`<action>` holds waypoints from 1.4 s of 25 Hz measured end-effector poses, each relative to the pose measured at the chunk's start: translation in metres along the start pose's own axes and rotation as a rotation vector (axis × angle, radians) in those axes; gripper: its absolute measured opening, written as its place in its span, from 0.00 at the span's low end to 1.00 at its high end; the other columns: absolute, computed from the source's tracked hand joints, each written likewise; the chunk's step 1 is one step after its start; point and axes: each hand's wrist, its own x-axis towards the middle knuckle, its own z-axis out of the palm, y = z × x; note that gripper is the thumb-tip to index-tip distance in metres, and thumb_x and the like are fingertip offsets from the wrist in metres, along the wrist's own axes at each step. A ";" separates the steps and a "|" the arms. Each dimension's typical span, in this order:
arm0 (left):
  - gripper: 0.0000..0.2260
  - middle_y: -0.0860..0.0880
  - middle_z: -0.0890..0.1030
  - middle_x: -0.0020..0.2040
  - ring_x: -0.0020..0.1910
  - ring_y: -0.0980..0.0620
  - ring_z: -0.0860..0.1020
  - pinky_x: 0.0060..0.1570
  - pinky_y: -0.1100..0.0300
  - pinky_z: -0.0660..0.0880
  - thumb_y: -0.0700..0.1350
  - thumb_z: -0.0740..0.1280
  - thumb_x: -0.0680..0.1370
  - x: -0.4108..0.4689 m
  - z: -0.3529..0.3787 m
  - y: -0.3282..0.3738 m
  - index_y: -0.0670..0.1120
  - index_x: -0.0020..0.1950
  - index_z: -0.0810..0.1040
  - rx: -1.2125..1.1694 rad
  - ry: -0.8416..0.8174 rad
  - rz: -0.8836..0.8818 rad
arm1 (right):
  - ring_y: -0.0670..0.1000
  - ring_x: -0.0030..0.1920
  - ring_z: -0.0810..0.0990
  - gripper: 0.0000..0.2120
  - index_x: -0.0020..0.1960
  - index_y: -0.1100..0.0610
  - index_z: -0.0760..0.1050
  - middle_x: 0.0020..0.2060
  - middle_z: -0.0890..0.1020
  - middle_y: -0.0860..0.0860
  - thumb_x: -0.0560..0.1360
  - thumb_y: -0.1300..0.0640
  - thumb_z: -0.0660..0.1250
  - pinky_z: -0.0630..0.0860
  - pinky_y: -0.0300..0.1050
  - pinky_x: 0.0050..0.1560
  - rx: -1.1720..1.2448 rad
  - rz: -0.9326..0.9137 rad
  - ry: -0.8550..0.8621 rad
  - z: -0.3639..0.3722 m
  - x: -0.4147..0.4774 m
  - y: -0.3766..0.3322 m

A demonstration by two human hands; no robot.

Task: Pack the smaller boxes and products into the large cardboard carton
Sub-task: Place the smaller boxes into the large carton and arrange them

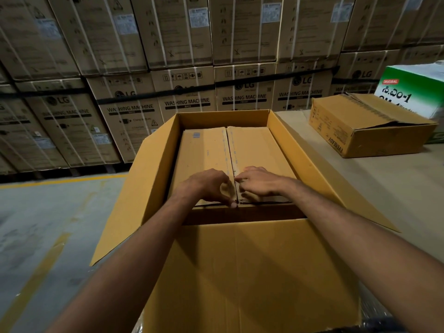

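Brown corrugated board is used for the smaller box (259, 150), which lies flat inside the large cardboard carton (252, 272) and fills most of it. Its near flap edge at the middle seam is pinched by the curled left hand (206, 186); whether the right hand (258, 182) grips or only presses cannot be told. The box is judged stiff, perhaps heavy; the walls should be held, not the thin flaps.
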 end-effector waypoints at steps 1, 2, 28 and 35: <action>0.32 0.50 0.81 0.61 0.58 0.48 0.78 0.55 0.49 0.78 0.65 0.77 0.69 -0.003 -0.002 -0.001 0.49 0.66 0.79 0.018 0.035 0.014 | 0.58 0.76 0.64 0.23 0.77 0.49 0.70 0.76 0.69 0.54 0.82 0.49 0.58 0.63 0.61 0.75 -0.003 0.005 0.032 -0.001 0.000 -0.002; 0.31 0.51 0.82 0.60 0.56 0.49 0.78 0.52 0.51 0.79 0.65 0.76 0.69 -0.005 -0.003 -0.001 0.49 0.66 0.80 0.050 0.078 0.029 | 0.57 0.74 0.68 0.20 0.73 0.49 0.75 0.74 0.72 0.53 0.83 0.51 0.58 0.66 0.60 0.73 0.006 0.008 0.065 -0.002 0.002 -0.004; 0.17 0.47 0.79 0.67 0.62 0.48 0.79 0.58 0.48 0.80 0.40 0.66 0.80 -0.151 -0.034 -0.090 0.48 0.68 0.81 -0.335 1.194 -0.405 | 0.54 0.79 0.65 0.35 0.81 0.45 0.62 0.80 0.66 0.52 0.79 0.69 0.56 0.64 0.56 0.78 0.308 -0.259 0.154 0.013 0.050 -0.176; 0.21 0.44 0.72 0.75 0.70 0.45 0.75 0.61 0.59 0.73 0.37 0.67 0.79 -0.122 -0.037 -0.065 0.47 0.72 0.76 -0.304 1.044 -0.507 | 0.52 0.76 0.69 0.33 0.80 0.50 0.65 0.76 0.72 0.50 0.78 0.71 0.58 0.66 0.50 0.76 0.316 -0.256 0.085 0.010 0.042 -0.163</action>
